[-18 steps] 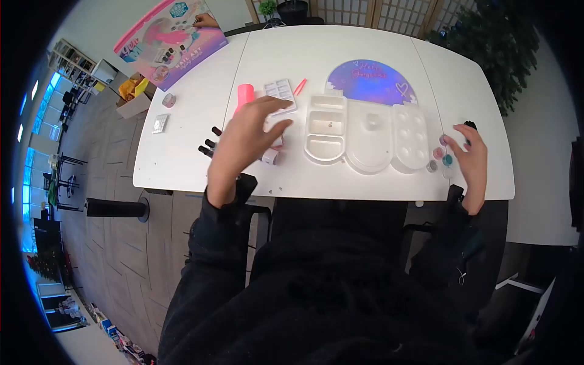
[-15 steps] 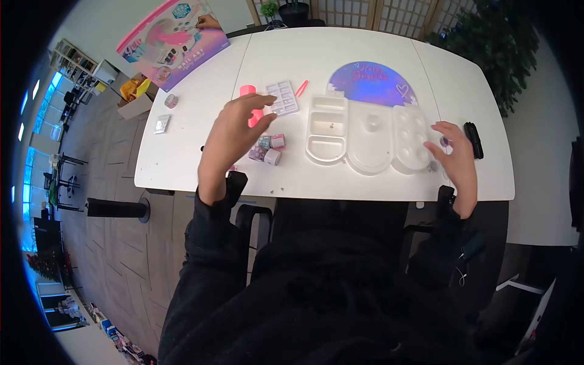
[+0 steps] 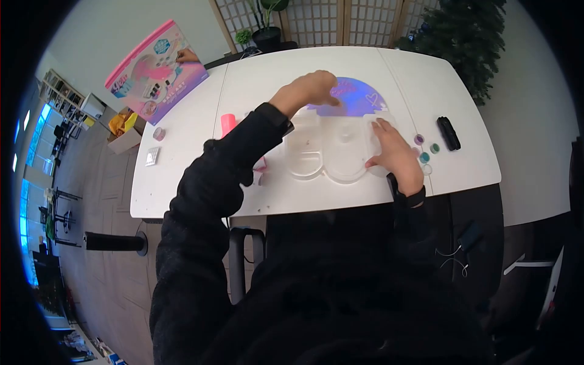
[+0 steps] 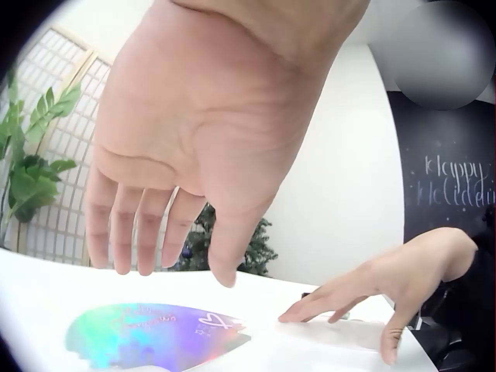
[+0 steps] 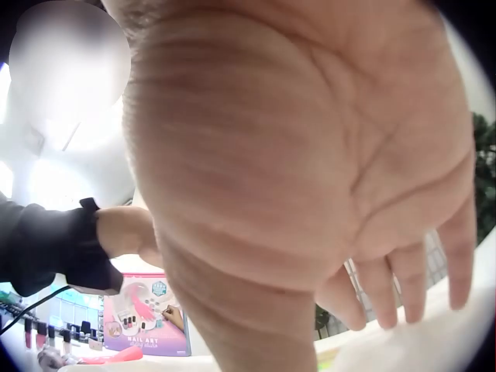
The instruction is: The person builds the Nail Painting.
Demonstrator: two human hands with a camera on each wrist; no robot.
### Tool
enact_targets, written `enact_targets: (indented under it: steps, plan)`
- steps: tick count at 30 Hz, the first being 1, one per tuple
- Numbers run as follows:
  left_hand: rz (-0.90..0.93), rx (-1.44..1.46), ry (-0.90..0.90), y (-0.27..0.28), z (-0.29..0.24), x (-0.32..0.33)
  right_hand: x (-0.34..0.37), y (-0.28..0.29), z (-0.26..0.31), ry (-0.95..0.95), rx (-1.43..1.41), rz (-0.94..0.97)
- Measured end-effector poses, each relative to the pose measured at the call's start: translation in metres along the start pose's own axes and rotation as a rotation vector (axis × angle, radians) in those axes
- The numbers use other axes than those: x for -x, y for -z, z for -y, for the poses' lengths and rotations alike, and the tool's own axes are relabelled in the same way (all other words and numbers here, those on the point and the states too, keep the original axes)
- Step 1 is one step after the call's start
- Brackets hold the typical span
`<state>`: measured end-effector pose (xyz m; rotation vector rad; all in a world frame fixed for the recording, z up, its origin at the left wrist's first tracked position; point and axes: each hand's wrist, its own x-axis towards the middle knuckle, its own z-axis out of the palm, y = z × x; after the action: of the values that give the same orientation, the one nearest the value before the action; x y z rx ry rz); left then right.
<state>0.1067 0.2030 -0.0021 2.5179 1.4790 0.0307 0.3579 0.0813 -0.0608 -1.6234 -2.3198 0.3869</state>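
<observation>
Two empty hands, left hand (image 3: pixel 311 90) and right hand (image 3: pixel 396 153), spread about one white tray (image 3: pixel 348 160).
With the tray as clock centre, the left hand hangs at eleven o'clock, fingers nearly straight, over part of the purple panel (image 3: pixel 360 96) at twelve. The right hand fans its fingers across the tray's three o'clock end, gripping nothing; firm contact cannot be told. A hard push towards three could drive the tray into the teal pot (image 3: pixel 424 157); a dropping left palm might knock the panel askew.
</observation>
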Motion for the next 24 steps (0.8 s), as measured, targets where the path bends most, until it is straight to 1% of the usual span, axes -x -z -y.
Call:
enact_targets:
  steps: [1, 3, 4, 6, 7, 9, 10, 11, 12, 13, 15, 19, 21, 22, 24]
  plan:
    - [-0.006, -0.006, -0.011, -0.001, 0.004, -0.014, 0.002, 0.002, 0.003, 0.011, 0.007, -0.033]
    - [0.15, 0.063, -0.02, -0.004, 0.008, -0.037, 0.002, 0.005, 0.005, 0.011, 0.016, -0.039]
    - [0.152, 0.053, -0.033, -0.012, 0.013, -0.048, 0.002, 0.006, 0.006, 0.015, 0.021, -0.035]
    - [0.022, -0.02, 0.039, -0.028, 0.025, -0.067, 0.003, 0.013, 0.009, 0.0, 0.028, -0.037]
    - [0.026, -0.028, 0.026, -0.027, 0.026, -0.073, 0.003, 0.016, 0.011, -0.003, 0.037, -0.029]
    - [0.125, -0.014, 0.113, -0.027, 0.029, -0.084, 0.003, 0.014, 0.009, -0.017, 0.037, -0.023]
    - [0.132, -0.021, 0.105, -0.024, 0.027, -0.083, 0.003, 0.009, 0.008, 0.033, 0.06, -0.095]
    - [0.201, 0.001, 0.118, -0.022, 0.024, -0.082, 0.003, 0.006, 0.006, 0.083, 0.085, -0.166]
    - [0.271, 0.025, 0.133, -0.022, 0.021, -0.08, 0.004, 0.004, 0.005, 0.075, 0.08, -0.168]
    - [0.278, 0.021, 0.129, -0.025, 0.014, -0.075, 0.005, 0.006, 0.006, 0.087, 0.079, -0.187]
    - [0.171, -0.12, 0.171, -0.029, 0.004, -0.065, 0.005, 0.007, 0.006, 0.095, 0.073, -0.207]
    - [0.203, -0.138, 0.145, -0.026, 0.001, -0.069, 0.006, 0.006, 0.008, 0.073, 0.068, -0.211]
    - [0.248, -0.171, 0.207, -0.024, -0.001, -0.075, 0.006, 0.007, 0.007, 0.06, 0.066, -0.203]
    - [0.251, -0.172, 0.203, -0.027, 0.002, -0.081, 0.007, 0.007, 0.007, 0.071, 0.054, -0.21]
    - [0.237, -0.185, 0.261, -0.038, 0.012, -0.096, 0.008, 0.007, 0.006, 0.077, 0.046, -0.22]
